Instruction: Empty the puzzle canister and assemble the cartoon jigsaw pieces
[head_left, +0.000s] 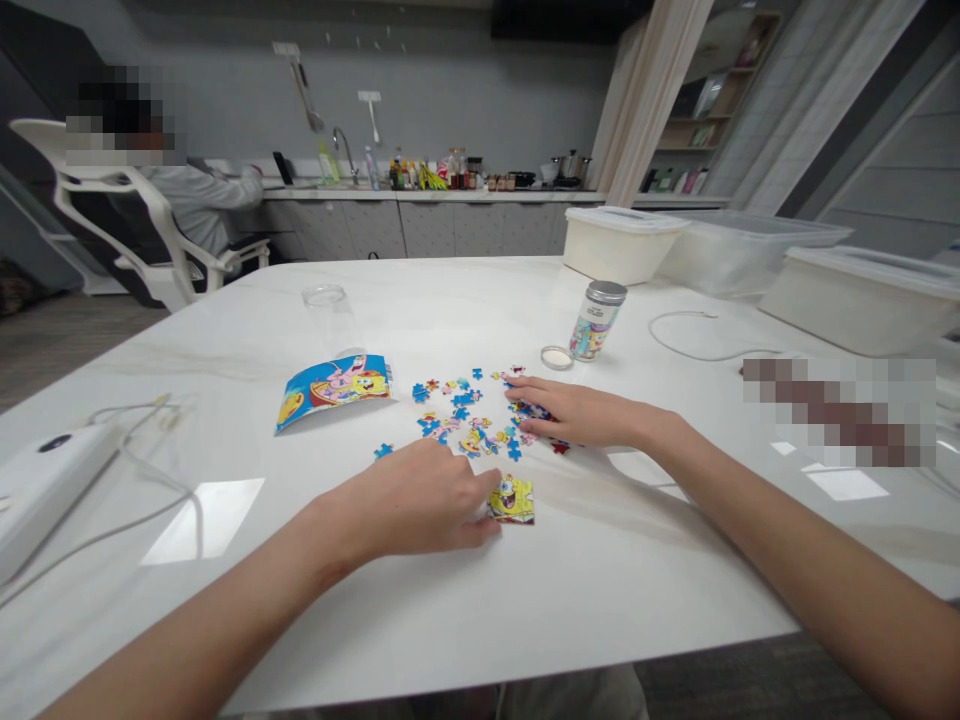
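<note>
Near the table's front, a small block of joined jigsaw pieces (516, 500) shows a yellow cartoon face. My left hand (427, 495) is at the block's left edge, thumb and index finger closed on it, the other fingers curled under. Loose jigsaw pieces (472, 440), mostly blue, lie scattered just beyond. My right hand (581, 410) rests over the right part of this pile with fingers stretched out, covering some pieces. Left of the pile stands a curved picture sheet (337, 390) with cartoon figures. A printed can with a silver lid (596, 320) stands behind my right hand.
A ring-shaped lid (557, 357) lies by the can. Behind the picture sheet is a clear jar (328, 315). A white power strip (56, 490) with cables is at left. Storage boxes (622, 245) line the right back. A person (202, 205) sits at far left.
</note>
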